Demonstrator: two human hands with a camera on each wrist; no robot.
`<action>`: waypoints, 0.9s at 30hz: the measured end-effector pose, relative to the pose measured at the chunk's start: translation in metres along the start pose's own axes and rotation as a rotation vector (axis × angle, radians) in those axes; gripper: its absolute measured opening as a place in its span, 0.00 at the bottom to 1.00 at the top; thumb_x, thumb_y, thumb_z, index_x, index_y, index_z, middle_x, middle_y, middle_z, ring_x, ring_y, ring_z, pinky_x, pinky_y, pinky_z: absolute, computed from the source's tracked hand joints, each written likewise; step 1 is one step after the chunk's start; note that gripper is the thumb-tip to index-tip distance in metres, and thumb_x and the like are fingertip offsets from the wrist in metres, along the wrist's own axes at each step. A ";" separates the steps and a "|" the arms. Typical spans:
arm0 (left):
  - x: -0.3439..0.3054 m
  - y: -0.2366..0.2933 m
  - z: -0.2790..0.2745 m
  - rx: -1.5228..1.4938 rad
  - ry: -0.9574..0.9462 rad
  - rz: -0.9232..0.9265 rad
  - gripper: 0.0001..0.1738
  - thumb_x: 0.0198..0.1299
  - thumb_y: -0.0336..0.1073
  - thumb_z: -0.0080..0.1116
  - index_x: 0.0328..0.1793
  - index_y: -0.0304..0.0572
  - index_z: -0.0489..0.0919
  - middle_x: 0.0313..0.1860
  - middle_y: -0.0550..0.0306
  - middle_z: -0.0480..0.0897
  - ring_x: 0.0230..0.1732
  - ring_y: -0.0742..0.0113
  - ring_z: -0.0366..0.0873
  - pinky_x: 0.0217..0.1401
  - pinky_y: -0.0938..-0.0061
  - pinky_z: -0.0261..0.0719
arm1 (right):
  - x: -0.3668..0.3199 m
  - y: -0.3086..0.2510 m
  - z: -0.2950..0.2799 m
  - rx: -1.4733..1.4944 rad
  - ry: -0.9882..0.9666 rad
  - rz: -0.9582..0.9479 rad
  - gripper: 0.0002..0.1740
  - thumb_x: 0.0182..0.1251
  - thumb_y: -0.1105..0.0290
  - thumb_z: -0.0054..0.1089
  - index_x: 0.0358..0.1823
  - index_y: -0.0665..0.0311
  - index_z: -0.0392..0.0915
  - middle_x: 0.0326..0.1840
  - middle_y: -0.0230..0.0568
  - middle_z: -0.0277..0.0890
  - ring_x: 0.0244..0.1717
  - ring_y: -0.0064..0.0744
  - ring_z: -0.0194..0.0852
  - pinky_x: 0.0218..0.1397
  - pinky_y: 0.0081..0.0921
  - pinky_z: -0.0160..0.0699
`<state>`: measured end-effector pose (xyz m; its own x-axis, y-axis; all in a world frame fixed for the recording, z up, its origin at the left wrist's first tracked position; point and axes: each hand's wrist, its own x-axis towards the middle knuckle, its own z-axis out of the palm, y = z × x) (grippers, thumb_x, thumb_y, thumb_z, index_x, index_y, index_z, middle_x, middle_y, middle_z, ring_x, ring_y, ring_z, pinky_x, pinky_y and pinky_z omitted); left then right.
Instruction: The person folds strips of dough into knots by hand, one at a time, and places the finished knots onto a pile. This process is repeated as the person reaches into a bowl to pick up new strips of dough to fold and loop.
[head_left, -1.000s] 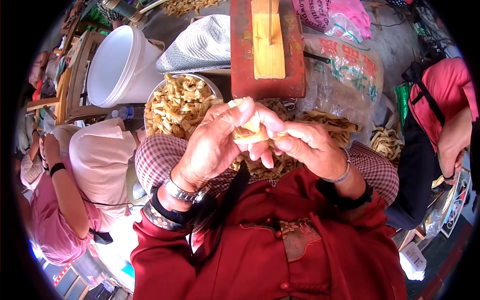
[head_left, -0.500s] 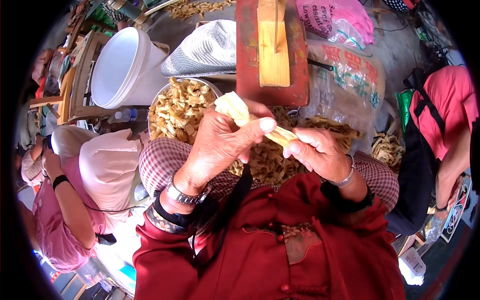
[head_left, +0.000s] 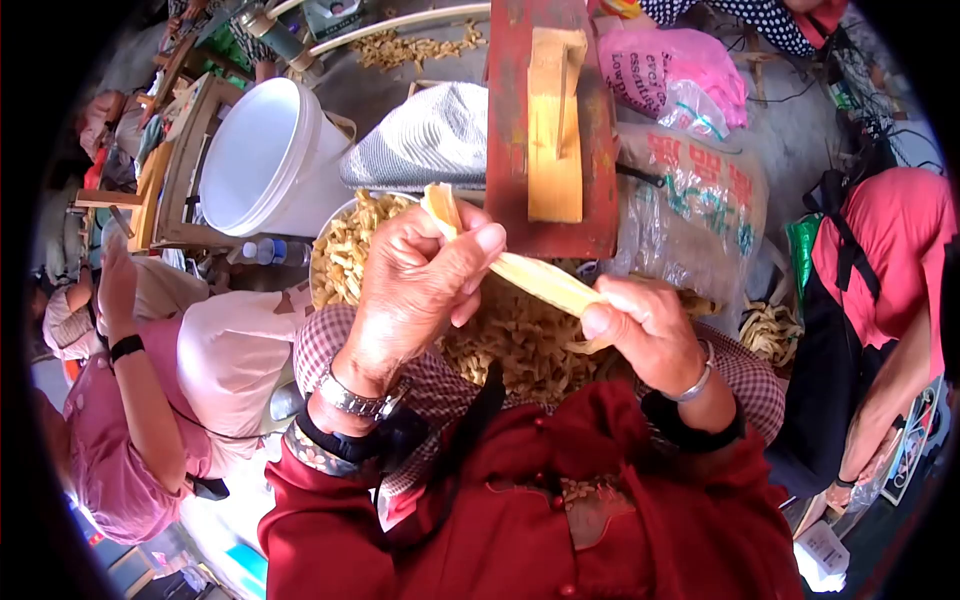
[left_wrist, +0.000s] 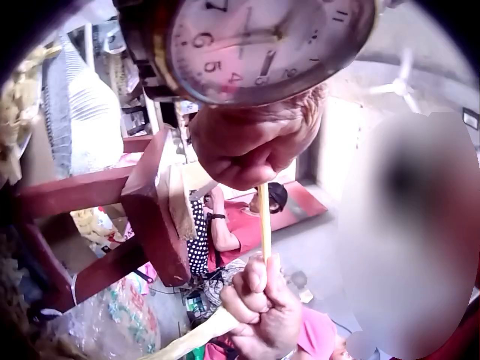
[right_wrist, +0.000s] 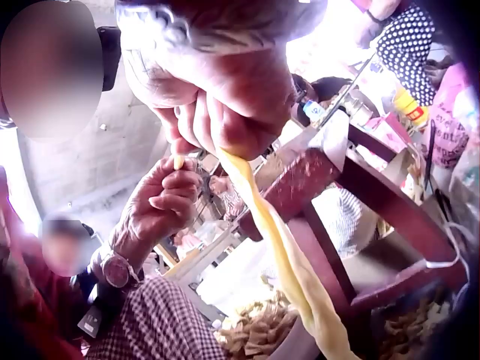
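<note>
A pale yellow, pliable strip (head_left: 545,283) runs taut between both hands in the head view. My left hand (head_left: 410,285) pinches one end between thumb and fingers, and a short end sticks up above them. Lower right, my right hand (head_left: 655,335) grips the strip with curled fingers and thumb on top. In the right wrist view a long tail of the strip (right_wrist: 285,259) hangs below that hand. Beneath the hands lies a heap of short, folded yellowish pieces (head_left: 520,350). More such pieces (head_left: 350,260) fill a round container left of them.
Straight ahead stands a red wooden bench (head_left: 507,215) bearing a wooden block (head_left: 552,190) with a thin upright stick. A white bucket (head_left: 255,155) and mesh sack (head_left: 425,140) are to the left, a clear plastic sack (head_left: 690,190) to the right. People sit on both sides.
The hands were close together around a folded bit of the strip. They have since drawn apart, and the strip now stretches straight between them. The bench sits lower in the head view.
</note>
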<state>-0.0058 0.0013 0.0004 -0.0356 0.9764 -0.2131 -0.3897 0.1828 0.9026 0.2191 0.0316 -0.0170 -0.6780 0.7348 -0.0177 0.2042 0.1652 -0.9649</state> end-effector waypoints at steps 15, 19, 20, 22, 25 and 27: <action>0.111 -0.003 0.013 0.489 0.050 0.158 0.09 0.65 0.37 0.55 0.35 0.38 0.77 0.17 0.69 0.70 0.13 0.82 0.63 0.13 0.84 0.62 | 0.088 0.030 -0.067 -0.608 0.254 -0.117 0.08 0.64 0.66 0.49 0.32 0.62 0.73 0.22 0.50 0.73 0.27 0.55 0.73 0.30 0.44 0.70; 0.102 -0.008 -0.001 0.698 0.149 0.222 0.10 0.59 0.34 0.57 0.29 0.34 0.79 0.18 0.65 0.75 0.16 0.81 0.66 0.18 0.79 0.64 | 0.064 0.032 -0.051 -0.558 0.224 -0.014 0.09 0.65 0.67 0.48 0.31 0.64 0.72 0.21 0.53 0.71 0.25 0.55 0.72 0.28 0.41 0.68; 0.093 0.002 -0.004 0.690 0.095 0.083 0.12 0.60 0.38 0.59 0.29 0.35 0.80 0.17 0.64 0.75 0.16 0.81 0.66 0.18 0.80 0.63 | 0.057 0.021 -0.048 -0.500 0.237 0.014 0.10 0.66 0.66 0.48 0.30 0.65 0.72 0.21 0.52 0.71 0.24 0.54 0.72 0.27 0.40 0.67; 0.069 0.015 -0.008 0.710 0.011 0.019 0.15 0.60 0.41 0.61 0.29 0.36 0.81 0.17 0.65 0.75 0.16 0.81 0.66 0.17 0.81 0.62 | 0.042 0.008 -0.038 -0.391 0.301 -0.050 0.13 0.68 0.64 0.49 0.30 0.67 0.71 0.21 0.51 0.70 0.23 0.50 0.72 0.25 0.36 0.65; 0.028 0.026 0.005 0.793 -0.130 -0.083 0.17 0.61 0.46 0.61 0.35 0.35 0.80 0.15 0.67 0.71 0.14 0.82 0.63 0.15 0.84 0.58 | 0.020 -0.004 -0.008 -0.207 0.293 -0.113 0.11 0.68 0.63 0.53 0.34 0.65 0.73 0.22 0.50 0.70 0.24 0.47 0.74 0.25 0.35 0.67; 0.007 0.015 0.001 0.667 -0.163 -0.217 0.14 0.60 0.41 0.62 0.38 0.35 0.78 0.17 0.67 0.74 0.18 0.81 0.68 0.17 0.85 0.63 | 0.009 -0.013 0.014 -0.242 0.301 -0.159 0.11 0.67 0.64 0.54 0.33 0.64 0.72 0.23 0.47 0.72 0.26 0.47 0.75 0.26 0.36 0.68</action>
<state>-0.0115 0.0114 0.0128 0.1374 0.9054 -0.4018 0.2750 0.3548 0.8936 0.2008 0.0269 -0.0080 -0.4851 0.8413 0.2385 0.2984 0.4156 -0.8592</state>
